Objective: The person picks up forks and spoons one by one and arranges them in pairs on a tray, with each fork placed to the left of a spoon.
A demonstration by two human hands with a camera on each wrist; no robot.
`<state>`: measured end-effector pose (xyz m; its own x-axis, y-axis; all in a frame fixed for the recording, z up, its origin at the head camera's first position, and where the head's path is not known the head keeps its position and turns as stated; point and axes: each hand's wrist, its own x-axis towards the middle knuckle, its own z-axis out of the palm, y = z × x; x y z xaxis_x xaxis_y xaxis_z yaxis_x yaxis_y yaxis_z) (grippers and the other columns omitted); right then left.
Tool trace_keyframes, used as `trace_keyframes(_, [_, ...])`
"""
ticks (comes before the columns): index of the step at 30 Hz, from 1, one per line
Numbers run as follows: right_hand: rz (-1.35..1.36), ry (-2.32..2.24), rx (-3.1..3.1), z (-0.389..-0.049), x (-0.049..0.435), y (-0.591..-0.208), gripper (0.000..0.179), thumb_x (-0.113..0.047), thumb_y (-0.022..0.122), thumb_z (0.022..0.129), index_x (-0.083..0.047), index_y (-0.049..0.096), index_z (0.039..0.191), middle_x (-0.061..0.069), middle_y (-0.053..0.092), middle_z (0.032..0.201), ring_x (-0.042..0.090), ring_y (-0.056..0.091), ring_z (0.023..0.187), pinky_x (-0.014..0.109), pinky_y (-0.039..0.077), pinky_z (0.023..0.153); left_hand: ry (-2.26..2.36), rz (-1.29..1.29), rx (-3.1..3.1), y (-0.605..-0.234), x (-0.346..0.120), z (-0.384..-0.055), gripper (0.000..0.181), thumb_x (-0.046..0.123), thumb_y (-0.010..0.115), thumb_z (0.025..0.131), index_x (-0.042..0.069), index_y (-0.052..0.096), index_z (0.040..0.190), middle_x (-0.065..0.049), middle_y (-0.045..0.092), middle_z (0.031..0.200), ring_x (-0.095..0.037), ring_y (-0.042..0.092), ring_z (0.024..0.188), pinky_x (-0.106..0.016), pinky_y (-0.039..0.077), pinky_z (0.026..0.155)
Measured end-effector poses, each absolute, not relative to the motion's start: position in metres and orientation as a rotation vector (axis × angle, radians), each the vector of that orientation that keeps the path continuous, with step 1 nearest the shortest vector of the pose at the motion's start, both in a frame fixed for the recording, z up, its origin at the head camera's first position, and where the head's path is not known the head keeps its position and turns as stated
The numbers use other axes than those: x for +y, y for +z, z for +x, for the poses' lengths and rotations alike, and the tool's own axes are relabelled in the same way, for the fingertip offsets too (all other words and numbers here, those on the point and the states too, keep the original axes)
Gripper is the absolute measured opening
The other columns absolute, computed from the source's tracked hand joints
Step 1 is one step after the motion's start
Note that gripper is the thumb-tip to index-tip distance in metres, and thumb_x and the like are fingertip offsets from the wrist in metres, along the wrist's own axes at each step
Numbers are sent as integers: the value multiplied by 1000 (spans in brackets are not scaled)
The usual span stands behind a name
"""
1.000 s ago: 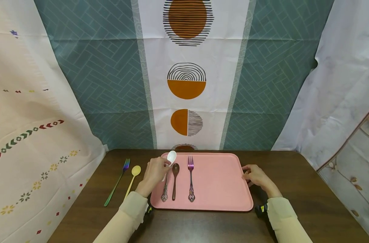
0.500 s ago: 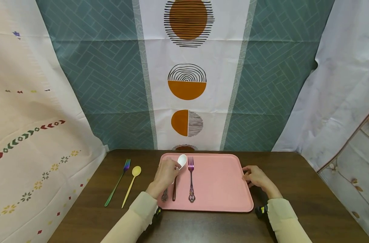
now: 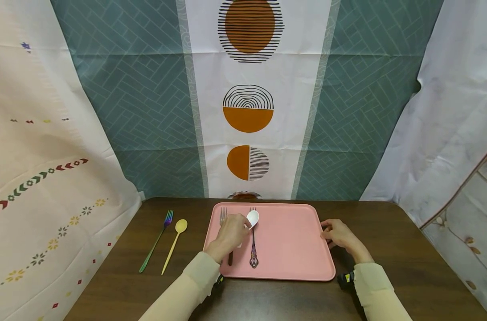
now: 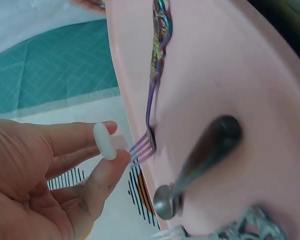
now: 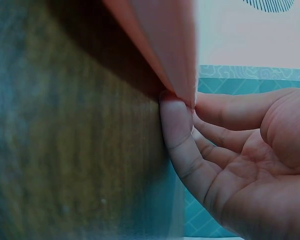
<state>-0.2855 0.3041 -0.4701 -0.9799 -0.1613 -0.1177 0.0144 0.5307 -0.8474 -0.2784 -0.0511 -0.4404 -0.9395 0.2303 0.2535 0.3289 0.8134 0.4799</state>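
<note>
My left hand (image 3: 232, 234) pinches a white spoon (image 3: 253, 217) between thumb and fingers, over the left half of a pink tray (image 3: 291, 243). In the left wrist view the spoon's pale handle end (image 4: 105, 141) sticks out past the thumb. The bowl overlaps a purple fork (image 3: 254, 256) lying on the tray. Left of that fork are a dark brown spoon (image 3: 230, 258) and a silver fork (image 3: 223, 213), both partly hidden by the hand. At the tray's right edge, my right hand (image 3: 341, 235) grips the rim, its thumb (image 5: 176, 122) pressed against it.
On the brown table (image 3: 119, 267), left of the tray, lie a green-handled fork (image 3: 157, 243) with a rainbow head and a yellow spoon (image 3: 175, 243). A patterned cloth (image 3: 155, 111) hangs behind the table's far edge.
My left hand has carried the white spoon rightward, from over the silver fork and brown spoon to the purple fork. My right hand stays at the tray's edge.
</note>
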Motion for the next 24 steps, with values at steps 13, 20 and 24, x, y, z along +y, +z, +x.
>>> trace_keyframes(13, [-140,-1438,2586,-285,304,-470,44,7,60,93,24,49,132,18,61,87,25,68,70,43,61,63,-700,-501,-2906,-442,-29,-275,8,3,78,87,8,83,90,-9,78,97,-23,72,85,-32,57,68])
trace_keyframes(20, [-112,-1434,2582,-285,305,-470,43,7,59,93,23,49,132,18,59,89,24,66,70,43,61,64,-643,-537,-2913,-442,-17,-272,6,3,80,83,9,82,84,-6,77,89,-24,72,79,-36,57,69])
trace_keyframes(24, [-129,-1426,2587,-285,305,-470,43,7,59,94,23,49,132,18,59,89,24,67,70,44,61,65,-628,-520,-2931,-440,-12,-272,8,1,79,84,8,80,81,-6,76,84,-22,70,73,-34,57,66])
